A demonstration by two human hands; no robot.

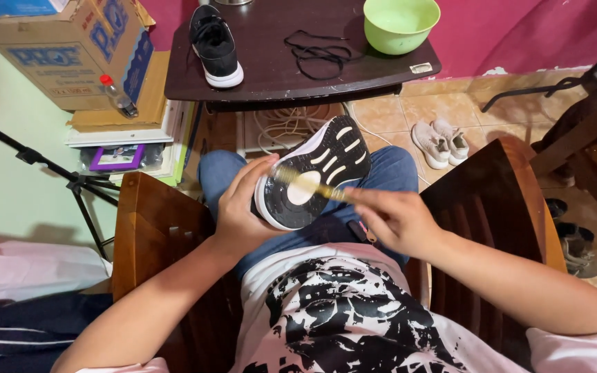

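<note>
My left hand (240, 211) clamps the black sneaker (312, 173) sole-up over my lap; right-hand (395, 220) grip pinches a yellow brush (309, 183) against the sole. Beyond, on the desk (264, 69): second sneaker (215, 45), laces (316, 52), green bowl (401, 24). Far left: tan cardboard box (63, 48) with blue print.

I see a dark table (271, 69) carrying a black sneaker (216, 46), loose black laces (319, 54) and a green bowl (401, 23), with pale shoes (441, 142) on the tiled floor (409, 110) beside it.
</note>
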